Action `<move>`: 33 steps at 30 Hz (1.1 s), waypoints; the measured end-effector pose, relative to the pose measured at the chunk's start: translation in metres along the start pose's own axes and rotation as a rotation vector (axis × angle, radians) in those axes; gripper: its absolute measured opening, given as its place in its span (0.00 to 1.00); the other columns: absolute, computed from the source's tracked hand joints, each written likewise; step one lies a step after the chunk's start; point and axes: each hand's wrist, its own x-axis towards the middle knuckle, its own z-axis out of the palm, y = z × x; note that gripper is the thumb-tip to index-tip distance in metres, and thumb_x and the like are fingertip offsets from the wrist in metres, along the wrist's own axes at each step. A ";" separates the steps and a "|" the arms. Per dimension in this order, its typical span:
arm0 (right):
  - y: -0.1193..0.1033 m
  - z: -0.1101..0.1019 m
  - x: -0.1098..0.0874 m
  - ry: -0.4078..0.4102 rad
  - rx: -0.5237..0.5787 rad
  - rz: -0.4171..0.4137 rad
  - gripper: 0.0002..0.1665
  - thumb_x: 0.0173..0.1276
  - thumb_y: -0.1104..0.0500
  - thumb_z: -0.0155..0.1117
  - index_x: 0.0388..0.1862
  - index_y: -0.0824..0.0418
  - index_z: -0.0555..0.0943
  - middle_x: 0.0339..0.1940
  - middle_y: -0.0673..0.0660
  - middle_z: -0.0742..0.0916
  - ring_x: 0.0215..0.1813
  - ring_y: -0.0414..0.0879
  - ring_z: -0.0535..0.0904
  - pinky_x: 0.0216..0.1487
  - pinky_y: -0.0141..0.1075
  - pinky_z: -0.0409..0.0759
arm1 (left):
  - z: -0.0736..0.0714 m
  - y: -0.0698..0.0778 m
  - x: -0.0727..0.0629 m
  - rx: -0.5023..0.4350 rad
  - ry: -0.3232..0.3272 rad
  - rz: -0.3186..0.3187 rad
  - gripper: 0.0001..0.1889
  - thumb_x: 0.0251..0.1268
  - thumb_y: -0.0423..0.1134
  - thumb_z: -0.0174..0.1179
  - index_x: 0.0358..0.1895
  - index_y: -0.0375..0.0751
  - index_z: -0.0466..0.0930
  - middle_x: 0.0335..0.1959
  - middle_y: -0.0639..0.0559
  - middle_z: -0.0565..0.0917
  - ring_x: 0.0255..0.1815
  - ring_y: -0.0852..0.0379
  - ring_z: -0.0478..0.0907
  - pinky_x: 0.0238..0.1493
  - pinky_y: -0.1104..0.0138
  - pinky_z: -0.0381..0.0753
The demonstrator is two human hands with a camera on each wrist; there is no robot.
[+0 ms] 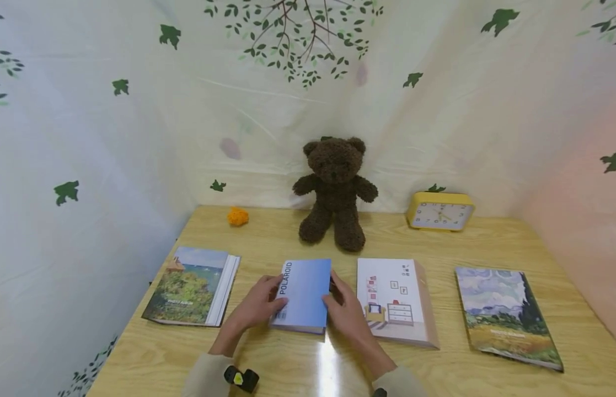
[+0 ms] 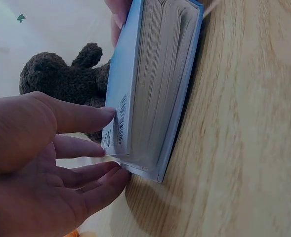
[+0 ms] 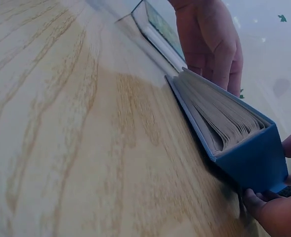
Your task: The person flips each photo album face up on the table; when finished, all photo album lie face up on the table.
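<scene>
Between both hands is a thick blue photo album [image 1: 304,295] with POLAROID lettered along its left side. My left hand [image 1: 258,304] holds its left edge, thumb on the cover. In the left wrist view the left fingers [image 2: 105,190] reach the album's corner below the thumb, close to a barcode. My right hand [image 1: 348,313] grips the right edge, thumb on top. In the right wrist view, the right fingers [image 3: 256,202] lie at the blue spine [image 3: 254,160]. The album's cover is closed, and its page edges [image 2: 157,74] face me, close over the table.
A landscape-covered album [image 1: 188,286] lies left. To the right are a white album [image 1: 394,298] with a furniture drawing and another landscape album [image 1: 506,314]. Along the back stand a brown teddy bear [image 1: 335,193], a yellow clock [image 1: 440,212] and a small orange object [image 1: 237,216].
</scene>
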 end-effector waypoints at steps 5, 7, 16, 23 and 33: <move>-0.006 -0.003 -0.001 0.026 0.030 0.020 0.37 0.71 0.54 0.57 0.76 0.45 0.57 0.74 0.57 0.66 0.72 0.57 0.64 0.70 0.52 0.63 | 0.002 0.001 0.004 -0.018 -0.024 0.011 0.30 0.67 0.38 0.59 0.69 0.29 0.63 0.62 0.32 0.71 0.57 0.41 0.74 0.58 0.49 0.74; -0.011 -0.005 -0.001 0.037 0.022 0.027 0.36 0.71 0.54 0.57 0.75 0.43 0.58 0.73 0.57 0.66 0.71 0.57 0.65 0.69 0.52 0.64 | 0.003 0.002 0.006 -0.029 -0.035 0.029 0.31 0.67 0.40 0.59 0.69 0.30 0.63 0.62 0.32 0.70 0.57 0.41 0.74 0.58 0.48 0.74; -0.028 -0.013 -0.002 0.043 0.032 -0.014 0.34 0.70 0.49 0.59 0.74 0.40 0.61 0.75 0.56 0.64 0.67 0.61 0.71 0.63 0.51 0.73 | 0.006 0.006 0.012 -0.090 -0.091 0.082 0.32 0.69 0.48 0.56 0.71 0.37 0.62 0.65 0.32 0.69 0.57 0.39 0.75 0.56 0.50 0.77; -0.038 -0.016 -0.002 0.034 0.082 -0.056 0.32 0.69 0.42 0.58 0.72 0.39 0.65 0.75 0.56 0.65 0.68 0.60 0.69 0.63 0.50 0.73 | 0.012 0.011 0.020 -0.175 -0.116 0.118 0.32 0.71 0.50 0.53 0.71 0.35 0.60 0.68 0.33 0.67 0.61 0.38 0.74 0.58 0.50 0.76; -0.046 -0.008 -0.001 -0.006 0.151 -0.107 0.38 0.72 0.48 0.57 0.76 0.53 0.58 0.75 0.61 0.62 0.72 0.61 0.64 0.65 0.47 0.71 | 0.004 0.026 0.017 -0.233 -0.050 0.150 0.26 0.73 0.49 0.51 0.69 0.41 0.67 0.70 0.40 0.67 0.69 0.41 0.65 0.64 0.48 0.70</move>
